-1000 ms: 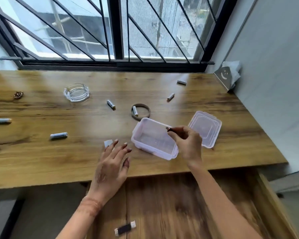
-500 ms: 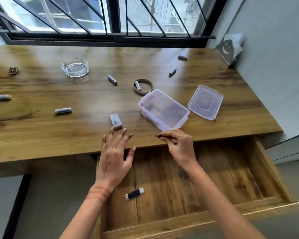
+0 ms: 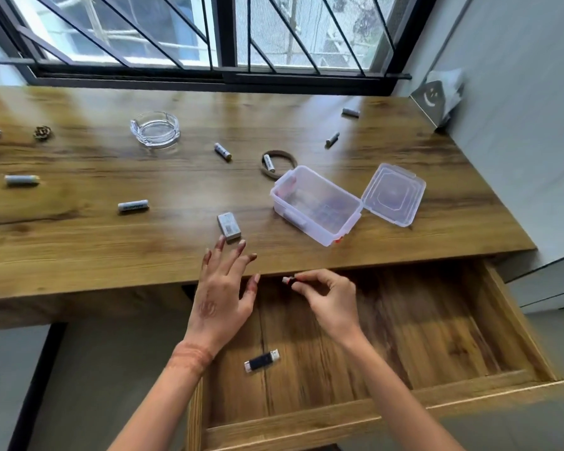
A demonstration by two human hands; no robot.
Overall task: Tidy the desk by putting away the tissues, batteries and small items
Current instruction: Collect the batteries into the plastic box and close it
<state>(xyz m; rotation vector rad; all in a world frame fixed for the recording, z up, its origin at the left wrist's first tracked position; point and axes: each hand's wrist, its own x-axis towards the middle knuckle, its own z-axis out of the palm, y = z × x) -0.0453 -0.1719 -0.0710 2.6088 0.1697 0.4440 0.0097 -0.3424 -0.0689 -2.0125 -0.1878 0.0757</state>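
My right hand (image 3: 329,297) pinches a small dark stick with a light tip (image 3: 288,280) over the open wooden drawer (image 3: 437,320), just below the desk edge. My left hand (image 3: 223,288) hovers with spread fingers at the desk edge, fingertips near a small grey box (image 3: 228,225). A black USB stick (image 3: 261,361) lies on the drawer floor. A clear plastic container (image 3: 316,205) stands open on the desk with its lid (image 3: 393,194) beside it. Several batteries lie scattered, one (image 3: 133,205) left of the box, another (image 3: 222,151) farther back.
A glass ashtray (image 3: 155,128) and a brown band (image 3: 279,164) with a battery inside it sit mid-desk. A metal tissue holder (image 3: 435,99) with tissues stands at the far right corner by the wall. A small brown ornament (image 3: 42,132) lies far left.
My right hand carried the dark stick from over the container back toward me, down over the drawer. The view dropped, so more of the open drawer shows. My left hand stayed at the desk edge.
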